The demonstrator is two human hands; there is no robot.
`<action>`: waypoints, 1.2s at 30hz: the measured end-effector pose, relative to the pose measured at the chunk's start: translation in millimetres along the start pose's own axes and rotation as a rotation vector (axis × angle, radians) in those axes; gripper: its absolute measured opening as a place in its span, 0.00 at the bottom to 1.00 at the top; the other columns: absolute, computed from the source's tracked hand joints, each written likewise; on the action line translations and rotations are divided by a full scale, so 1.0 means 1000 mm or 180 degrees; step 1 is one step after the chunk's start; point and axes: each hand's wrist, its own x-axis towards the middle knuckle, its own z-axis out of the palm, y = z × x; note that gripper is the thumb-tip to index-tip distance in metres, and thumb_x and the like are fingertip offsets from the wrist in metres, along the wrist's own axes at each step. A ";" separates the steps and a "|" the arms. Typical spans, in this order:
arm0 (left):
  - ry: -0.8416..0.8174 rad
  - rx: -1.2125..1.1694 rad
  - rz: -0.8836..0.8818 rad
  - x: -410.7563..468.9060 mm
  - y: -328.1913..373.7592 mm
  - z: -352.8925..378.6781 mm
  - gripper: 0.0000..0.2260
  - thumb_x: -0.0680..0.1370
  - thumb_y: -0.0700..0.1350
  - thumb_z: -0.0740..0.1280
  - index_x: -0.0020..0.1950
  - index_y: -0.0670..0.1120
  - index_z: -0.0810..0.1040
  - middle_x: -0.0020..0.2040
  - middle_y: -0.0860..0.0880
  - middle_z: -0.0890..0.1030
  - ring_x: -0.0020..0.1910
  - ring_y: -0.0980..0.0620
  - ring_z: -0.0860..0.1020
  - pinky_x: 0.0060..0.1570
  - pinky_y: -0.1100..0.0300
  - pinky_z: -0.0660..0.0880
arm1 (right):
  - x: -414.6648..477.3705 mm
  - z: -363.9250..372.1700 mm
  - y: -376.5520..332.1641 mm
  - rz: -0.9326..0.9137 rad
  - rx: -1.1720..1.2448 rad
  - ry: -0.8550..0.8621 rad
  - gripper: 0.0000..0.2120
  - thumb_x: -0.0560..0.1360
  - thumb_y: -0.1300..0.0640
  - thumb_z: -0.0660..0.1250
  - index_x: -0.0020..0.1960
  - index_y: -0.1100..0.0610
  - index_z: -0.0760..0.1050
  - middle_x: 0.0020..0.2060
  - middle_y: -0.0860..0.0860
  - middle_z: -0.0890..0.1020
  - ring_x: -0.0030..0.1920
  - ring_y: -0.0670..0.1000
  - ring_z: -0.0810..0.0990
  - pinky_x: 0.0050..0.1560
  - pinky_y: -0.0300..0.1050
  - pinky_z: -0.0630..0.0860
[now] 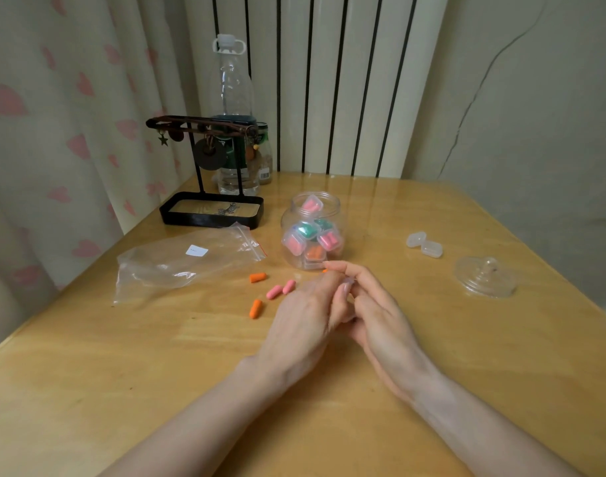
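Note:
My left hand [303, 315] and my right hand [377, 315] meet fingertip to fingertip just in front of an open clear jar [332, 208]. The tip of an orange earplug [325, 270] peeks out at the fingertips, and my left hand seems to pinch it. My right hand's fingers are bent against the left fingers; what they hold is hidden. The jar holds several small clear cases with pink, green and orange earplugs. Loose on the table left of my hands lie two orange earplugs [257, 277] [255, 308] and two pink earplugs [274, 291] [289, 286].
An empty zip bag [188, 259] lies at the left. An open small clear case [424, 245] and the jar's glass lid [485, 277] sit at the right. A black jewellery stand [212, 215] and a plastic bottle [233, 98] stand at the back of the wooden table [157, 373].

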 end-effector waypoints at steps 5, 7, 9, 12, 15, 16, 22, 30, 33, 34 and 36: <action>0.0094 -0.1808 -0.0752 0.011 -0.001 -0.019 0.17 0.82 0.52 0.53 0.54 0.42 0.76 0.37 0.41 0.79 0.30 0.54 0.75 0.35 0.61 0.72 | 0.006 -0.012 -0.009 0.0057 0.0105 0.0008 0.18 0.78 0.71 0.53 0.62 0.57 0.71 0.52 0.59 0.81 0.44 0.53 0.81 0.43 0.47 0.79; -0.0210 -0.2399 -0.0942 0.013 0.000 -0.027 0.14 0.83 0.46 0.54 0.55 0.39 0.75 0.42 0.35 0.78 0.32 0.51 0.77 0.34 0.60 0.75 | 0.007 -0.016 -0.011 0.0002 -0.0161 -0.0008 0.14 0.79 0.68 0.55 0.61 0.58 0.71 0.47 0.59 0.82 0.40 0.53 0.82 0.43 0.48 0.79; -0.0587 -0.2692 -0.1132 0.013 0.001 -0.031 0.12 0.83 0.43 0.55 0.58 0.39 0.74 0.44 0.37 0.79 0.36 0.49 0.79 0.38 0.59 0.78 | 0.008 -0.020 -0.011 0.0004 -0.0510 0.0201 0.09 0.79 0.68 0.59 0.55 0.58 0.73 0.41 0.55 0.83 0.36 0.51 0.82 0.36 0.45 0.80; -0.1052 -0.3009 -0.1420 0.014 0.000 -0.035 0.12 0.82 0.40 0.56 0.62 0.41 0.73 0.49 0.36 0.81 0.44 0.44 0.82 0.46 0.54 0.80 | 0.011 -0.031 -0.012 -0.0112 -0.1239 0.0540 0.07 0.75 0.69 0.64 0.45 0.58 0.74 0.37 0.55 0.82 0.26 0.55 0.80 0.24 0.46 0.76; -0.1405 -0.3385 -0.1676 0.012 0.001 -0.036 0.13 0.79 0.45 0.62 0.59 0.39 0.71 0.46 0.40 0.81 0.47 0.41 0.82 0.46 0.55 0.80 | 0.015 -0.043 -0.014 -0.0239 -0.1773 0.0381 0.08 0.72 0.68 0.69 0.41 0.55 0.78 0.29 0.58 0.79 0.20 0.52 0.75 0.19 0.38 0.68; -0.1515 -0.3538 -0.1781 0.010 0.002 -0.035 0.14 0.76 0.47 0.63 0.57 0.39 0.71 0.44 0.40 0.81 0.46 0.41 0.82 0.46 0.55 0.80 | 0.016 -0.046 -0.014 -0.0249 -0.1868 0.0264 0.09 0.72 0.67 0.70 0.40 0.53 0.80 0.26 0.60 0.76 0.20 0.51 0.74 0.20 0.37 0.67; -0.1618 -0.4332 -0.1935 0.013 -0.011 -0.040 0.06 0.73 0.42 0.66 0.47 0.45 0.71 0.48 0.38 0.80 0.47 0.44 0.83 0.42 0.59 0.80 | 0.020 -0.048 -0.023 -0.0530 -0.1492 0.0123 0.07 0.75 0.59 0.66 0.46 0.50 0.81 0.36 0.46 0.84 0.34 0.44 0.77 0.32 0.35 0.71; 0.1063 -0.4950 -0.1539 0.029 -0.035 -0.054 0.11 0.75 0.48 0.63 0.54 0.46 0.70 0.51 0.41 0.81 0.45 0.49 0.82 0.41 0.60 0.79 | 0.081 -0.039 0.021 -0.0886 -0.4853 0.0085 0.13 0.77 0.59 0.63 0.59 0.48 0.77 0.54 0.48 0.78 0.56 0.54 0.71 0.56 0.45 0.65; 0.1662 -0.4911 -0.1574 0.029 -0.043 -0.059 0.08 0.80 0.48 0.61 0.55 0.46 0.69 0.56 0.39 0.79 0.48 0.50 0.83 0.42 0.61 0.80 | 0.090 -0.034 0.030 -0.0904 -0.4896 0.0197 0.09 0.77 0.60 0.63 0.56 0.53 0.76 0.53 0.52 0.76 0.57 0.55 0.72 0.57 0.48 0.65; 0.1752 -0.4880 -0.1607 0.029 -0.044 -0.060 0.07 0.80 0.48 0.60 0.55 0.46 0.69 0.57 0.38 0.79 0.49 0.50 0.82 0.43 0.61 0.80 | 0.092 -0.034 0.030 -0.0867 -0.4812 0.0262 0.08 0.76 0.59 0.65 0.54 0.54 0.76 0.52 0.53 0.76 0.57 0.56 0.72 0.58 0.48 0.66; 0.1798 -0.4807 -0.1651 0.029 -0.046 -0.060 0.08 0.80 0.48 0.61 0.55 0.46 0.69 0.58 0.38 0.78 0.48 0.50 0.82 0.44 0.61 0.79 | 0.095 -0.034 0.027 -0.0752 -0.4708 0.0347 0.05 0.73 0.58 0.68 0.50 0.54 0.77 0.49 0.53 0.77 0.55 0.55 0.74 0.56 0.47 0.69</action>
